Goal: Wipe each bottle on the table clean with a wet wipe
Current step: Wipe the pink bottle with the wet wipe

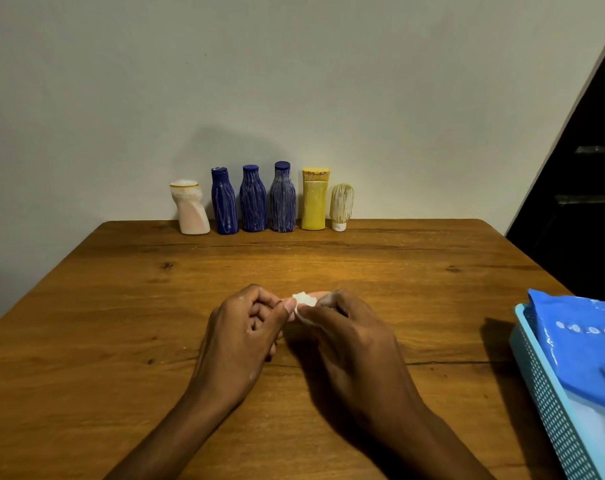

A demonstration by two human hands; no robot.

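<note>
Standing along the far edge of the desk [121, 306], we see six streaked bottles in a row: a white bottle [189, 207], three blue bottles [253, 199], a yellow bottle [314, 199] and a small upturned tube [341, 206]. Nearer, at the middle, our left hand [240, 336] and right hand [346, 336] pinch a crumpled wet wipe [304, 302] between their fingertips (just above the wood). At the right edge sits a basket [550, 400] holding a blue pack [581, 344].

Basket [536, 382] and blue pack [581, 344] cut off at right edge
</note>
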